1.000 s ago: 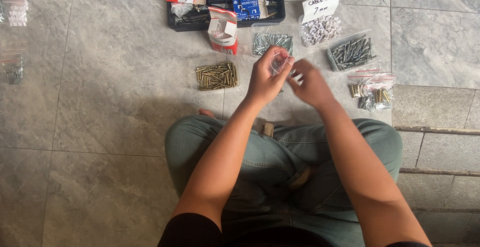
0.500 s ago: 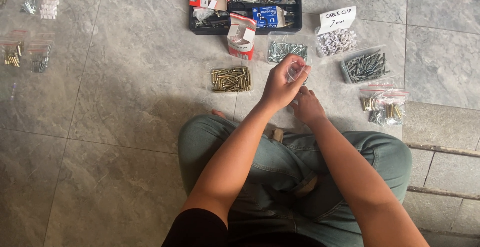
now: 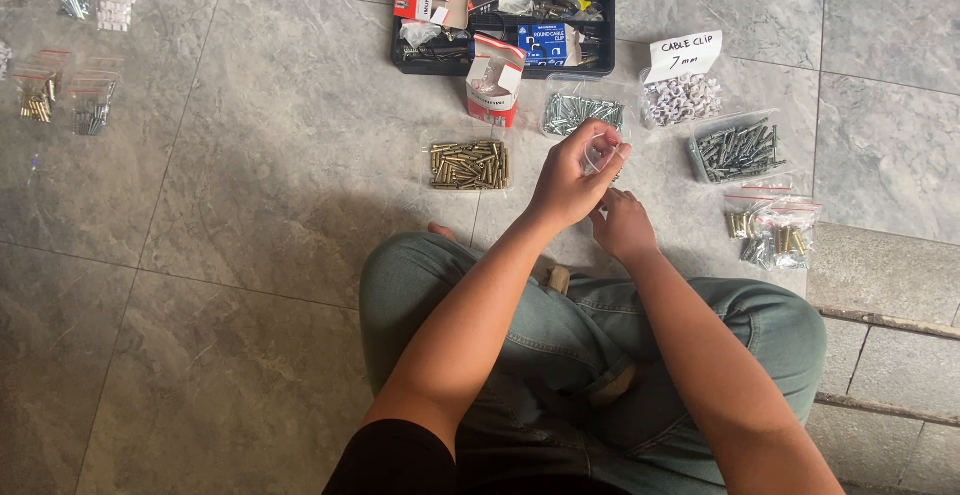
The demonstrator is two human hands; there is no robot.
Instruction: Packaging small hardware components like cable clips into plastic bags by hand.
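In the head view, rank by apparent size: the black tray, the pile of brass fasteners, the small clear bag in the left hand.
1. black tray
2. pile of brass fasteners
3. small clear bag, partly hidden by the left hand

Lighting: soft, even daylight, moderately bright; faint sheen on the grey tiled floor (image 3: 250, 185). Shadow: a broad, soft one at frame centre, ahead of the knees. Focus: sharp overall, slight softness toward the upper left corner.

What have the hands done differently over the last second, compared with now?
The right hand has dropped away from the small clear bag and now sits lower, beside the left wrist. The left hand alone keeps the bag pinched in its fingers. The brass screws, grey screws and black tray lie as before on the tiled floor.
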